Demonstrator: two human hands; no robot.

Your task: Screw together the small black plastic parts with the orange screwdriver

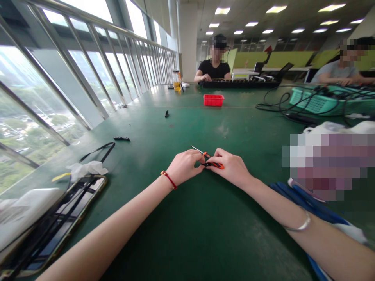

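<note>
My left hand [187,167], with a red bracelet at its wrist, is closed in a pinch at the middle of the table. Its fingertips meet the dark jaw end of small pliers [217,165] with orange and black handles; what else they pinch is hidden. My right hand [231,166] has its thumb and fingers closed around these pliers. Just behind, between the two hands, is a screwdriver [206,155] with an orange and black handle. Its thin metal shaft points to the far left; whether a finger touches it I cannot tell.
On the green table [175,242] lie two small black pieces and a red basket [213,100]. A teal basket [316,102] with tangled cables stands far right, a black tray-like frame [84,210] lies left. Across sits a person [215,69]; another is at right. Railing runs left.
</note>
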